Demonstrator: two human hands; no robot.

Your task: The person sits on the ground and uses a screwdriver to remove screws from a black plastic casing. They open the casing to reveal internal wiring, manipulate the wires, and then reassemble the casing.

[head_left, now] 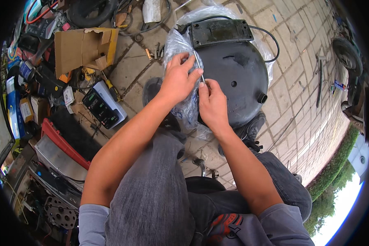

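Observation:
A large, round black housing (238, 82) lies ahead of me, with a dark box-shaped part (222, 33) across its far end and a black cable looping off it. Crumpled clear plastic sheeting (184, 107) sits under and along its left side. At that left edge is a thin metal rod (198, 58), slightly slanted. My right hand (214, 104) pinches its near end between thumb and fingers. Over the plastic, my left hand (178, 80) has its curved fingers apart, with fingertips and thumb tip beside or touching the rod.
An open cardboard box (76, 53), a phone with a lit screen (100, 107) and a yellow-black screwdriver (112, 88) lie left on the paving. Many tools and packages crowd behind them. A hammer (320, 80) and a wheel (347, 56) are at the right.

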